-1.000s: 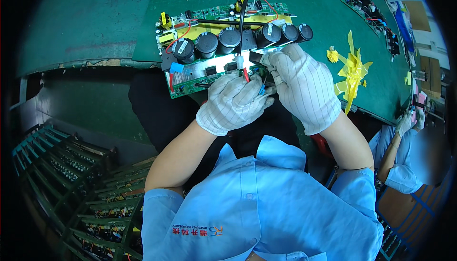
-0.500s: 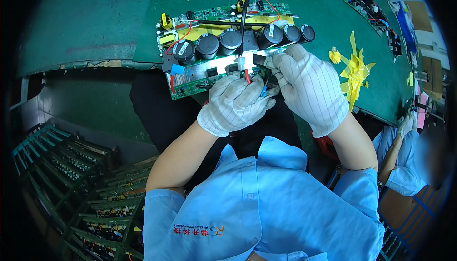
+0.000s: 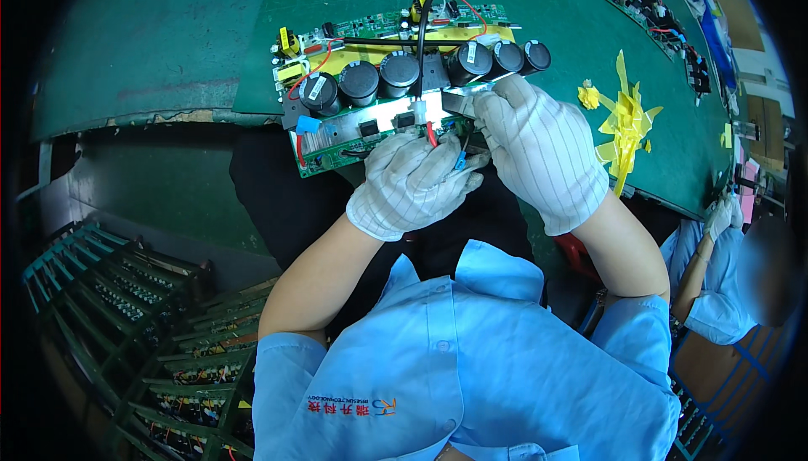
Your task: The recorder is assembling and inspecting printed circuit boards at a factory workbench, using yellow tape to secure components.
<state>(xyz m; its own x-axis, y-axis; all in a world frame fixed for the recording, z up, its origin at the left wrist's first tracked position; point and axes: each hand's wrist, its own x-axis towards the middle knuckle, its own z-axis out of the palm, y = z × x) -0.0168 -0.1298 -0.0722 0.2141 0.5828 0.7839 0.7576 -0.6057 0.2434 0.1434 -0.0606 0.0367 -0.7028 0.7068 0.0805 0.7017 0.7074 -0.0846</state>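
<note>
A long green circuit board (image 3: 324, 158) with a row of black cylindrical capacitors (image 3: 358, 83) lies at the table's near edge, its front overhanging my lap. My left hand (image 3: 411, 185), in a white striped glove, grips the board's near edge. Between its fingers show a red wire (image 3: 432, 134) and a small blue connector (image 3: 460, 160). My right hand (image 3: 543, 154), gloved alike, is closed in a pinch just right of it, over the board's front edge. A flat dark grey piece (image 3: 457, 103) sticks out leftward from its fingertips; the rest is hidden by the glove.
Torn yellow tape (image 3: 627, 129) sits on the green table (image 3: 194, 32) to the right. Another board (image 3: 648, 11) lies at the far right. Racks of boards (image 3: 189, 377) stand at lower left. A co-worker in a blue shirt (image 3: 715, 293) is at the right.
The circuit board and both my hands have shifted slightly to the left. The grips look the same.
</note>
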